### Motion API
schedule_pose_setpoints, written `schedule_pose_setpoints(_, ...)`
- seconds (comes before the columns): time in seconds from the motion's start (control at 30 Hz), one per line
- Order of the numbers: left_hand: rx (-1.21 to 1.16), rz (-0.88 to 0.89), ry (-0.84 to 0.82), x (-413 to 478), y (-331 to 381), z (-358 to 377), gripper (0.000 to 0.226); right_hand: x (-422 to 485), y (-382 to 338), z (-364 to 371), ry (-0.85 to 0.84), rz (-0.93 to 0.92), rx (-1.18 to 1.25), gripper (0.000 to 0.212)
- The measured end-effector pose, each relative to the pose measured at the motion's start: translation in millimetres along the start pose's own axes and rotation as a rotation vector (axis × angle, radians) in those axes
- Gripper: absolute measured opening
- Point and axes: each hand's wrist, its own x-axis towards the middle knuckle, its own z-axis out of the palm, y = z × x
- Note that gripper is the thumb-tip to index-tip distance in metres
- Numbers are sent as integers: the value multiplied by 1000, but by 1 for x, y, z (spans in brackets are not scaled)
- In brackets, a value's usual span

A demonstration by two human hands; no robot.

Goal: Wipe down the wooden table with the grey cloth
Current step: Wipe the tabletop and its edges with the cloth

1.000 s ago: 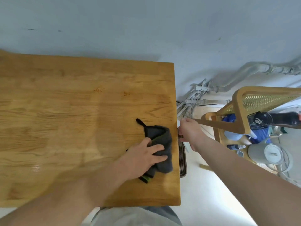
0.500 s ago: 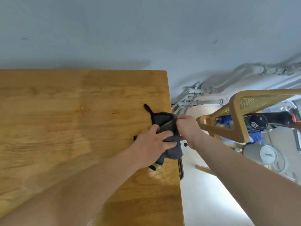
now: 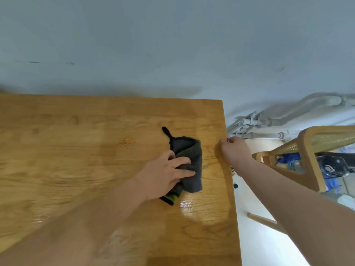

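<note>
Left hand point(image 3: 165, 175) covers part of the grey cloth point(image 3: 192, 160); desk point(image 3: 76, 150) runs off left and bottom edges. Right hand point(image 3: 233, 150) curled, blurry: holding anything? Can't tell. Chair point(image 3: 307, 144) clipped at right.

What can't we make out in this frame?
Head view only.
Whether the right hand pinches anything: fingers curled over it, too small.
Near part of the grey cloth: under the left hand.
Left side of the wooden table: cut off by the frame edge.
The items under the chair: blurred, behind its frame.

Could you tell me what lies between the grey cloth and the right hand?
Only bare wooden table between grey cloth and right hand, in the head view.
</note>
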Motion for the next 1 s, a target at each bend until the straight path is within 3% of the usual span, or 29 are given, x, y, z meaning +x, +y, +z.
schedule_pose_setpoints(0.07, 0, -100, 40, -14, -35, -5, 45, 6, -4, 0, 11, 15, 2, 43)
schedule_pose_setpoints(0.17, -92, -720, 228, -16, -52, -12, 46, 14, -4, -1, 32, 36, 10, 40)
schedule_pose_setpoints(0.23, -78, -863, 234, -6, -36, -11, 48, 19, -2, -3, 34, 64, 34, 31)
schedule_pose_setpoints(0.3, -57, -651, 224, 0, -12, -10, 49, 24, -2, -7, 4, 123, 103, 24)
schedule_pose_setpoints(0.4, -42, -79, 39, 7, -13, -11, 48, 31, -6, -16, -68, 200, 157, 21)
schedule_pose_setpoints(0.47, -143, 53, -77, 26, -44, -22, 46, 35, -7, -19, -98, 227, 208, 19)
schedule_pose_setpoints(0.53, -171, -70, -23, 54, -69, -27, 46, 38, -7, -17, -100, 234, 253, 18)
schedule_pose_setpoints(0.63, -128, -450, 130, 100, -55, -29, 46, 42, -3, -12, -63, 214, 236, 16)
schedule_pose_setpoints(0.67, -88, -426, 108, 116, -40, -28, 47, 43, -1, -11, -56, 207, 228, 14)
schedule_pose_setpoints(0.73, 2, -163, 3, 141, -21, -29, 47, 45, 1, -12, -58, 205, 231, 9)
schedule_pose_setpoints(0.83, -88, 54, -122, 172, -54, -46, 46, 46, 3, -14, -91, 231, 285, 11)
schedule_pose_setpoints(0.9, -56, 8, -114, 189, -81, -53, 47, 47, 2, -17, -124, 260, 333, 18)
schedule_pose_setpoints(1.0, -88, -322, -17, 212, -93, -53, 49, 49, 1, -17, -143, 293, 379, 22)
